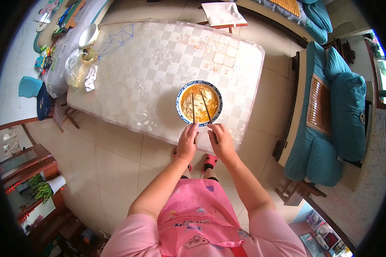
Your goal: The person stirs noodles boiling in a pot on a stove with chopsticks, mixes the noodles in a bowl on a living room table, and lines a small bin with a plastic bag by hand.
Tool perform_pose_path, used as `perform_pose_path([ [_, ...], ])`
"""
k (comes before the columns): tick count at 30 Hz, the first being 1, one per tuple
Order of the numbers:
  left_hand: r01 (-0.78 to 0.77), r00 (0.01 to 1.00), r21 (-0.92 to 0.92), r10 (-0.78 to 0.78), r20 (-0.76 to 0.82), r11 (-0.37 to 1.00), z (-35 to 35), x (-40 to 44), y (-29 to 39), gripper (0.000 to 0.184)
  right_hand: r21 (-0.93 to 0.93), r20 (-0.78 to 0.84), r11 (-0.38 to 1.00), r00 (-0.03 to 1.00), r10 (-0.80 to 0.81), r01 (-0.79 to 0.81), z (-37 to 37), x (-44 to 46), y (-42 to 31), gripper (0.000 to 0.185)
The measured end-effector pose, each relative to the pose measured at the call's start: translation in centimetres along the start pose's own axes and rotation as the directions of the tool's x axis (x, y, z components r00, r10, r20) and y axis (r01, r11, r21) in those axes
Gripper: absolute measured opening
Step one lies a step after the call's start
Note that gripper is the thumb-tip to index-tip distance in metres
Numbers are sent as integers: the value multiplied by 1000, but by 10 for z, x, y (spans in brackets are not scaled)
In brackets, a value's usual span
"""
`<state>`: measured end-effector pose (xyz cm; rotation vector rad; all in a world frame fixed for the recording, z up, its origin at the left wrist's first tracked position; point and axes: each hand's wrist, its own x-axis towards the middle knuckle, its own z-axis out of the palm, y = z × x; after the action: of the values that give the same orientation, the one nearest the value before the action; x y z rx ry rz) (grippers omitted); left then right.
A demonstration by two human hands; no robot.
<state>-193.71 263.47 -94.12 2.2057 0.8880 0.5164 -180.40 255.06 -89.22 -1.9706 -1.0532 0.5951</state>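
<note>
A blue-and-white patterned bowl [178, 103] stands near the front edge of the table, filled with noodles [200, 91] in orange broth. My left hand [187, 142] is closed around one dark chopstick [193, 107], its tip reaching into the noodles. Another chopstick [206, 106] is gripped by my right hand [222, 142] and slants into the same bowl. The two sticks stand apart, one per hand. Both hands are at the bowl's near rim; whether the fingers touch it I cannot tell.
A checkered, plastic-covered table [128, 85] spreads out ahead. On its left end are a white bowl [88, 36], a plastic bag [74, 68] and a crumpled tissue [91, 78]. A stool with a white cloth [224, 14] stands beyond. A teal sofa [347, 115] is at right.
</note>
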Motion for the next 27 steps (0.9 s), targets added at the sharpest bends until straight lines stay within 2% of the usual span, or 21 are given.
perform_pose_path([
  [2, 40, 999, 32, -40, 20, 999, 7, -10, 7, 51, 1, -6, 1000, 1000, -6, 6, 7, -11, 6, 19],
  [5, 43, 998, 33, -44, 33, 999, 21, -24, 8, 48, 10, 14, 999, 999, 32, -32, 19, -27, 16, 24],
  [7, 26, 999, 14, -26, 30, 1000, 30, -30, 7, 49, 105, 86, 992, 995, 58, -67, 23, -37, 20, 32],
  [10, 124, 989, -105, -114, 95, 987, 35, -36, 8, 52, 109, 97, 991, 993, 63, -73, 27, -45, 25, 42],
  [12, 115, 992, -122, -106, 72, 986, 37, -36, 7, 53, 124, 101, 989, 993, 64, -76, 28, -47, 27, 46],
  [14, 104, 994, -140, -97, 51, 985, 33, -34, 14, 54, 162, 181, 974, 975, 126, -156, 27, -47, 25, 56],
  [16, 312, 949, -298, -283, 136, 902, 31, -34, 18, 56, 190, 182, 971, 977, 109, -144, 31, -47, 30, 61],
  [17, 311, 949, -297, -283, 136, 903, 31, -33, 18, 56, 217, 184, 967, 979, 91, -131, 32, -47, 32, 66],
  [18, 347, 937, -389, -302, 174, 854, 30, -33, 16, 58, 218, 183, 967, 979, 91, -131, 33, -47, 35, 66],
  [19, 381, 925, -474, -316, 213, 794, 31, -34, 12, 61, 251, 216, 951, 968, 127, -181, 33, -47, 35, 68],
  [20, 380, 925, -474, -315, 213, 794, 34, -36, 8, 61, 282, 250, 931, 955, 161, -231, 33, -47, 35, 69],
  [21, 392, 920, -542, -315, 234, 743, 36, -38, 4, 62, 282, 250, 931, 955, 161, -231, 32, -46, 36, 69],
  [22, 403, 915, -606, -313, 254, 686, 35, -37, 4, 63, 286, 324, 906, 921, 215, -312, 31, -44, 38, 68],
  [23, 402, 916, -606, -313, 253, 687, 34, -37, 4, 63, 284, 397, 875, 879, 264, -391, 30, -43, 38, 68],
  [24, 397, 918, -560, -308, 250, 727, 32, -37, 4, 64, 284, 397, 876, 879, 263, -390, 34, -44, 44, 68],
  [26, 390, 920, -512, -304, 246, 766, 33, -39, 1, 66, 522, 370, 770, 911, 184, -367, 44, -44, 55, 59],
  [27, 369, 926, -458, -278, 254, 809, 33, -41, 0, 68, 522, 371, 770, 911, 183, -367, 44, -46, 61, 59],
])
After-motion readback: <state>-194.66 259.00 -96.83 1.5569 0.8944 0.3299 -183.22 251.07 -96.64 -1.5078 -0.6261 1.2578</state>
